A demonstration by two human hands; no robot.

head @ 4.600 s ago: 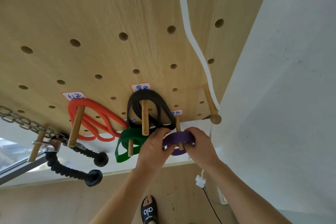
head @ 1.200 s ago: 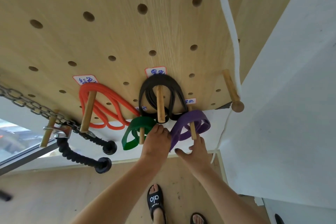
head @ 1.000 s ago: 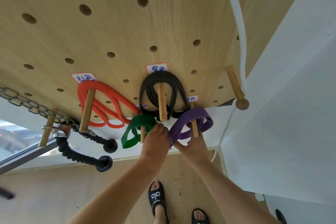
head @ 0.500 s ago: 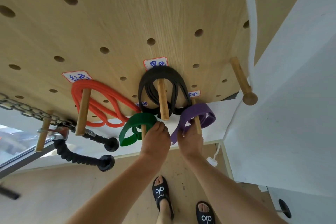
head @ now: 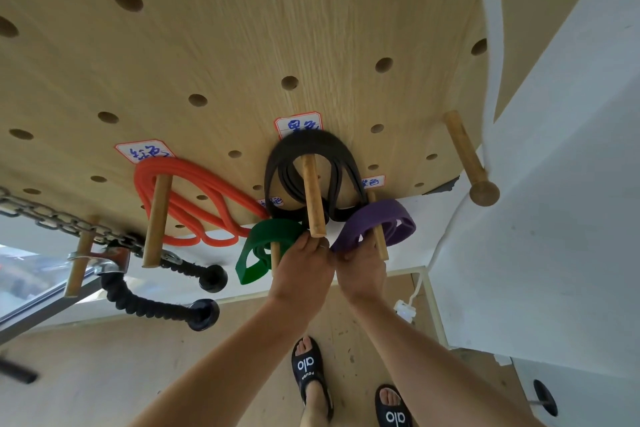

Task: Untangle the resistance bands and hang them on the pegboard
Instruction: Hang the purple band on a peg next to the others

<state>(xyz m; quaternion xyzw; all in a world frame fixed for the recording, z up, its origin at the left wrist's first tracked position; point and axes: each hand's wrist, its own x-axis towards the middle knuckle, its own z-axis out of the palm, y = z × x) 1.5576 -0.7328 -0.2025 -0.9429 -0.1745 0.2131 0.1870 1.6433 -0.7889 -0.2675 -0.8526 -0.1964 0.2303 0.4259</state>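
The pegboard [head: 311, 28] filled the top of the view, its lower edge running behind the hung bands. Along that edge, from its left end, the orange band [head: 194, 198] looped over a wooden peg [head: 156, 218], the black band [head: 311, 163] over a longer peg [head: 313, 198], the green band [head: 266, 246] hung just below the edge, and the purple band [head: 377, 222] sat on a short peg [head: 379, 239] nearest the right corner. The left hand [head: 301, 274] reached up with fingers curled at the green band's right side; whether it gripped the band I cannot tell. The right hand [head: 362, 270], touching the left, pinched the purple band's lower left end. A bare knobbed peg [head: 465, 159] stood well apart at the right edge, by the white wall [head: 554, 184]. A chain [head: 52, 218] and black rope handle [head: 138, 302] hung off the left.
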